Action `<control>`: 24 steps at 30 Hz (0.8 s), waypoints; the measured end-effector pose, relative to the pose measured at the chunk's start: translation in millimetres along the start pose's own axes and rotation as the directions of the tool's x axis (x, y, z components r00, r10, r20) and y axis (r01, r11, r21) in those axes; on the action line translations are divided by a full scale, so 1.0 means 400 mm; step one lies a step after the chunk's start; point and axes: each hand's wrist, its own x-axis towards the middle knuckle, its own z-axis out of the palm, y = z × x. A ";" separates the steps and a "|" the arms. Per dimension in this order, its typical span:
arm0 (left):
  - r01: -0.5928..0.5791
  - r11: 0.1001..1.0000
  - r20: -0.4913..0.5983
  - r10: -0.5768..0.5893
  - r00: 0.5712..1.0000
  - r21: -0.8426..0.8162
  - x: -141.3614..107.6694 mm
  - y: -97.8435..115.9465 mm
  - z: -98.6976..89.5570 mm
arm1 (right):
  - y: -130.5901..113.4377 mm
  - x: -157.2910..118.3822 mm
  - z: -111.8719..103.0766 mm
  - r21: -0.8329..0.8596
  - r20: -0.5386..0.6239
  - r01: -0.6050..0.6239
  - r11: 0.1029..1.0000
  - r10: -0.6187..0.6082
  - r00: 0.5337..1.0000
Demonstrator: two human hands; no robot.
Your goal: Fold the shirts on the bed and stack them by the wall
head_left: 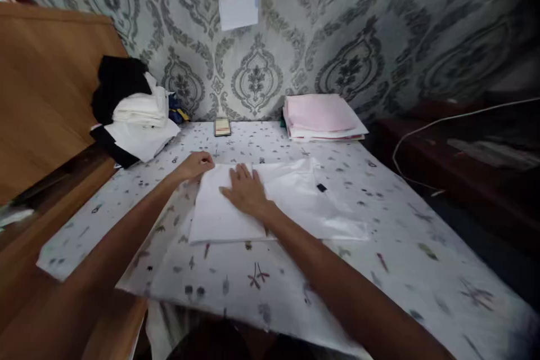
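A folded white garment (291, 194) lies flat on the table, with a small black tag (321, 187) toward its right side. My right hand (247, 191) rests palm down on its left half, fingers spread. At the garment's far left corner, my left hand (197, 166) is closed, its fingertips pinched at the edge; the exact grip is small and partly hidden. What looks like a clear plastic sheet (177, 202) shows beside and under the garment on the left. Its full outline cannot be made out.
A patterned white cloth (400, 225) covers the table. Folded white and black clothes (141, 109) are piled at the back left, by a wooden panel (54, 84). A pink-topped stack (320, 115) and a small box-like item (222, 126) stand near the wall. A white cable (399, 146) hangs right.
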 end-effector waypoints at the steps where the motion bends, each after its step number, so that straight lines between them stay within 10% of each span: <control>1: -0.004 1.000 0.016 0.004 1.000 -0.009 0.003 0.001 0.002 | 0.000 0.000 -0.001 0.003 -0.006 -0.002 1.000 0.002 1.000; 12: -0.059 0.998 0.118 0.060 0.991 -0.009 -0.006 -0.028 0.000 | -0.001 -0.002 -0.011 0.040 0.000 -0.021 0.999 0.021 1.000; 21: 0.023 0.915 -0.224 0.074 0.972 0.402 -0.082 -0.003 0.008 | 0.001 0.004 0.001 0.031 -0.018 -0.016 0.999 0.016 1.000; 24: -0.070 0.881 -0.191 0.179 0.965 0.468 -0.137 0.036 0.055 | -0.001 0.005 0.003 0.025 -0.019 -0.011 1.000 0.011 1.000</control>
